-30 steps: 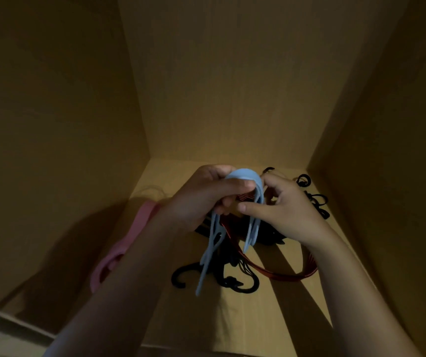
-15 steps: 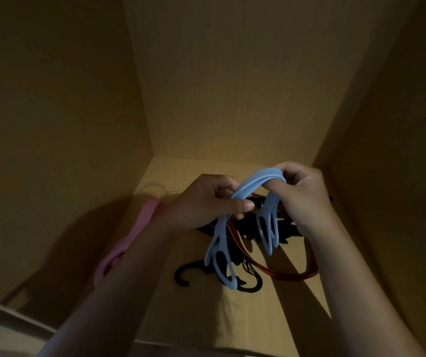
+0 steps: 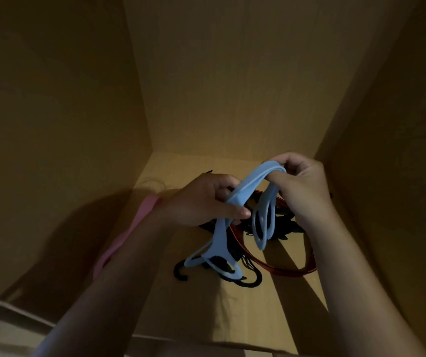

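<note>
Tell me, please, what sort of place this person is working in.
Probably inside a wardrobe: plain yellowish wooden walls enclose a wooden floor where black plastic hangers lie heaped, and the left hand and right hand hold light blue plastic hangers.

left hand [image 3: 206, 199]: fingers curled, gripping | right hand [image 3: 302, 181]: fingers curled, gripping | forearms extended forward

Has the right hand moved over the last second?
Yes: against the black hangers lying below, the right hand has shifted up toward the back wall, pulling the blue hangers along.
</note>
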Action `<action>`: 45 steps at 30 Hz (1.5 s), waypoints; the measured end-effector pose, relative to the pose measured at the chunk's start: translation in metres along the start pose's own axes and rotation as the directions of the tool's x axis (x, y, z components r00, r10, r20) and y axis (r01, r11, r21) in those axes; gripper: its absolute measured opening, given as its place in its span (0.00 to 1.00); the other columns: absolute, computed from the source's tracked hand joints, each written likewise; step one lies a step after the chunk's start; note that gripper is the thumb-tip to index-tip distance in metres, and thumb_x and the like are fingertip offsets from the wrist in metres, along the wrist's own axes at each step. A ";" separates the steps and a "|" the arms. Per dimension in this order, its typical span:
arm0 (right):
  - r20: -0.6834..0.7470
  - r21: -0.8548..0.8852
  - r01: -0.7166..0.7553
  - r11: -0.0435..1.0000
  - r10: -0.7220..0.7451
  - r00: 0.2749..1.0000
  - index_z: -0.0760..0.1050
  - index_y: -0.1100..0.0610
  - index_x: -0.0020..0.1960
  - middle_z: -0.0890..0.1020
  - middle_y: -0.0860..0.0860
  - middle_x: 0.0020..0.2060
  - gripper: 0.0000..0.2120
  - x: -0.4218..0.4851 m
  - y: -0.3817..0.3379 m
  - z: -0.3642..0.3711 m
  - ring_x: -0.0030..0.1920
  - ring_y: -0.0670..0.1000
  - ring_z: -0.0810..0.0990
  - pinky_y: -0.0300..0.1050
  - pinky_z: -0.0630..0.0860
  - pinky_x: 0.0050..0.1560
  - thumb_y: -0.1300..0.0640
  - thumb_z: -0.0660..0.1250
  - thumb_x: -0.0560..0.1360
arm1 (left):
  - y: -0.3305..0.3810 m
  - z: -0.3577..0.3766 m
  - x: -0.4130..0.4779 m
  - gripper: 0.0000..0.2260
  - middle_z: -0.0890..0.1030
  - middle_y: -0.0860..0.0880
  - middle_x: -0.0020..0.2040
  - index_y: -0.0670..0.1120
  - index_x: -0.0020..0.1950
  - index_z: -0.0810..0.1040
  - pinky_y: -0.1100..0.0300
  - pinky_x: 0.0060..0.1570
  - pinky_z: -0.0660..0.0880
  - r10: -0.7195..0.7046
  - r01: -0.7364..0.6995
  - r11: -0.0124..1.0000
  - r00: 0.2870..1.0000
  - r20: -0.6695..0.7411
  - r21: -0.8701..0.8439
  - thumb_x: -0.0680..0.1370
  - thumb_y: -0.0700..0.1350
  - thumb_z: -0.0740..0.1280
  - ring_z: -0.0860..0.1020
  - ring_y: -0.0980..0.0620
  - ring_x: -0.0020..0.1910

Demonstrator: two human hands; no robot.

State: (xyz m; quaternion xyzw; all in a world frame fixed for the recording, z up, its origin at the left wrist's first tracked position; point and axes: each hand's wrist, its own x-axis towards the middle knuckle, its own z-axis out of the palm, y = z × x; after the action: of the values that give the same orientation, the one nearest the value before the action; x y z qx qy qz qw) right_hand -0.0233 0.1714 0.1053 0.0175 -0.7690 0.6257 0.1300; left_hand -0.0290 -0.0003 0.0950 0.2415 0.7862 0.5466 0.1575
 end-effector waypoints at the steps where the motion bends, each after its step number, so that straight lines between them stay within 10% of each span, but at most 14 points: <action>1: -0.011 0.005 -0.003 1.000 0.003 1.000 0.77 0.52 0.36 0.77 0.52 0.33 0.10 0.001 0.000 -0.001 0.32 0.44 0.73 0.32 0.71 0.32 0.66 0.68 0.70 | 0.000 0.000 0.000 0.13 0.83 0.51 0.35 0.47 0.53 0.77 0.66 0.38 0.77 0.005 -0.005 0.999 1.000 -0.009 -0.039 0.71 0.37 0.71 0.82 0.56 0.37; 7: -0.016 -0.007 0.003 1.000 -0.003 1.000 0.76 0.51 0.35 0.75 0.51 0.32 0.10 0.007 -0.008 -0.004 0.32 0.45 0.72 0.37 0.70 0.33 0.65 0.68 0.70 | -0.009 0.001 0.008 0.06 0.82 0.42 0.45 0.48 0.49 0.78 0.56 0.46 0.77 0.062 -0.040 0.994 0.971 -0.232 0.098 0.75 0.39 0.67 0.81 0.50 0.43; 11: 0.012 -0.022 0.026 0.999 -0.025 1.000 0.76 0.54 0.37 0.76 0.55 0.35 0.08 0.013 -0.018 -0.004 0.36 0.49 0.73 0.42 0.72 0.38 0.66 0.68 0.70 | -0.005 0.005 0.018 0.11 0.75 0.51 0.35 0.53 0.40 0.68 0.71 0.32 0.67 0.078 0.050 0.945 0.925 -0.372 0.322 0.76 0.39 0.64 0.73 0.58 0.33; 18: 0.011 -0.010 0.049 0.999 -0.049 0.999 0.75 0.52 0.34 0.75 0.51 0.32 0.11 0.020 -0.026 -0.003 0.34 0.49 0.72 0.44 0.71 0.37 0.67 0.69 0.69 | -0.001 0.006 0.021 0.05 0.67 0.55 0.32 0.49 0.44 0.65 0.61 0.28 0.60 0.174 0.073 0.772 0.931 -0.320 0.632 0.77 0.45 0.61 0.67 0.55 0.29; 34: 0.035 -0.008 0.068 0.998 -0.068 0.997 0.75 0.55 0.35 0.75 0.54 0.34 0.09 0.017 -0.031 0.001 0.35 0.51 0.72 0.46 0.72 0.38 0.66 0.68 0.70 | 0.003 0.011 0.011 0.14 0.75 0.52 0.33 0.49 0.43 0.74 0.61 0.32 0.66 -0.060 0.231 0.874 0.924 -0.378 0.427 0.64 0.57 0.65 0.73 0.53 0.33; 45: 0.044 0.022 0.070 0.997 -0.070 0.997 0.74 0.55 0.35 0.74 0.52 0.32 0.09 0.016 -0.030 0.009 0.34 0.49 0.71 0.33 0.69 0.30 0.66 0.68 0.70 | -0.007 0.014 0.010 0.18 0.76 0.42 0.36 0.39 0.49 0.74 0.50 0.39 0.71 0.026 0.007 0.987 0.979 -0.202 0.160 0.68 0.52 0.65 0.75 0.45 0.36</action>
State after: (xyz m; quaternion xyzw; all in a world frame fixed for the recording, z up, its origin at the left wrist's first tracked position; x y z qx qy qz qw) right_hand -0.0349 0.1582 0.1364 0.0597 -0.7642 0.6280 0.1345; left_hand -0.0315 0.0142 0.0836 0.2000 0.8384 0.5042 0.0536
